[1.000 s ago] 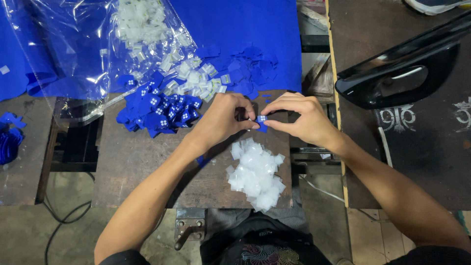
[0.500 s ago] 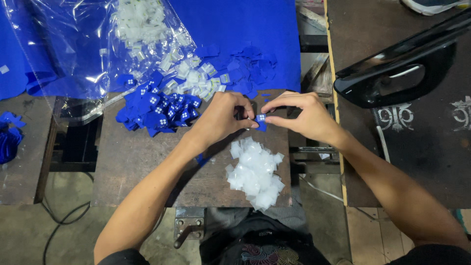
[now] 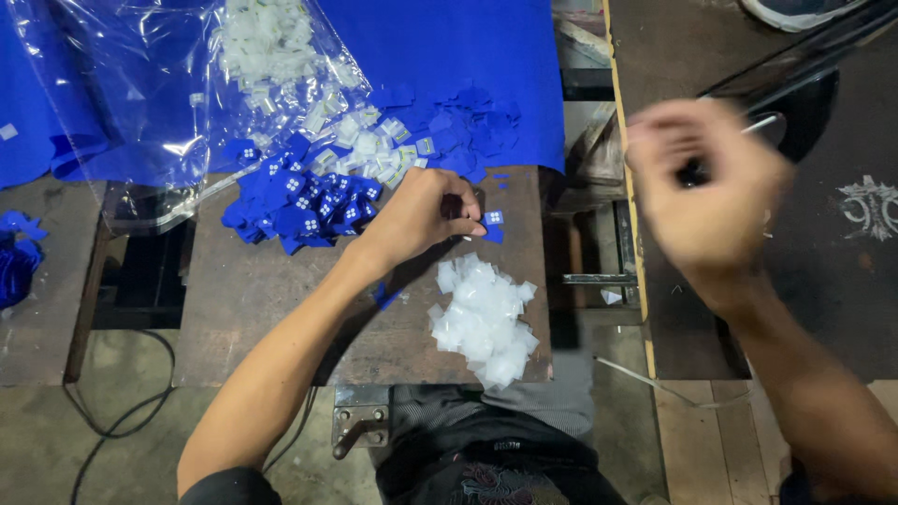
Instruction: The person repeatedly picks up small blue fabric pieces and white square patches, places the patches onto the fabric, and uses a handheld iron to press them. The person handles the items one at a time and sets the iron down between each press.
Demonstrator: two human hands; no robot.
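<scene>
My left hand [image 3: 421, 215] rests on the brown work plate [image 3: 262, 309], its fingertips pinching a small blue patch [image 3: 493, 219] with white squares on it. A heap of similar blue patches [image 3: 299, 201] lies just left of that hand. A pile of white translucent squares [image 3: 484, 318] sits below it near the plate's front edge. My right hand [image 3: 711, 187] is raised and blurred, off to the right over the dark table, close to a black curved handle [image 3: 814, 89]. I cannot tell what, if anything, it holds.
A clear plastic bag [image 3: 187, 84] with white pieces spills onto blue cloth [image 3: 449, 65] at the back. More plain blue cut pieces [image 3: 468, 126] lie on the cloth. A gap with metal brackets [image 3: 594, 252] separates the plate from the dark table [image 3: 842, 299].
My right hand has left the patch and swung right and up toward the black handle. My left hand stays on the patch.
</scene>
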